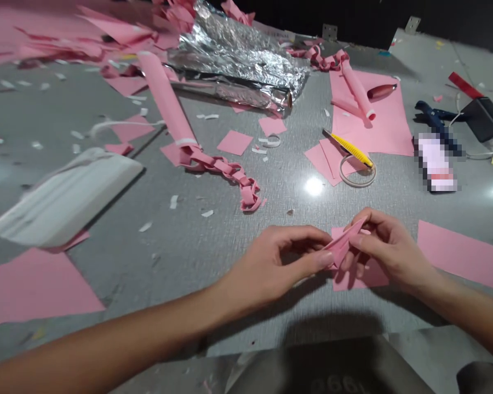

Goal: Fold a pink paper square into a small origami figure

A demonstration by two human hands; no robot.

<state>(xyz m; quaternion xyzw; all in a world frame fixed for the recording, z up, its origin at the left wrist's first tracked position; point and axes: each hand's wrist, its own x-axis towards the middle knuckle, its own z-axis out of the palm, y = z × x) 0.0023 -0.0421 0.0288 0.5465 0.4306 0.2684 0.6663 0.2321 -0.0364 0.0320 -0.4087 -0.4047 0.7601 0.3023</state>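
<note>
A small folded piece of pink paper [342, 245] is held between both hands, low and right of the middle of the head view. My left hand [285, 260] pinches its lower left end between thumb and fingers. At the upper right end, my right hand [388, 249] grips the same piece, thumb in front and fingers curled behind. Beneath the hands lies a flat pink sheet [365, 278] on the grey table [230, 257], partly covered by the fingers.
A pink sheet [464, 253] lies to the right. Beyond the hands are a yellow cutter [351, 149], a tape ring [358, 180], a phone [436, 163] and a pink paper chain [230, 169]. Crumpled foil [246, 54] sits at the back, a white packet [69, 197] at left.
</note>
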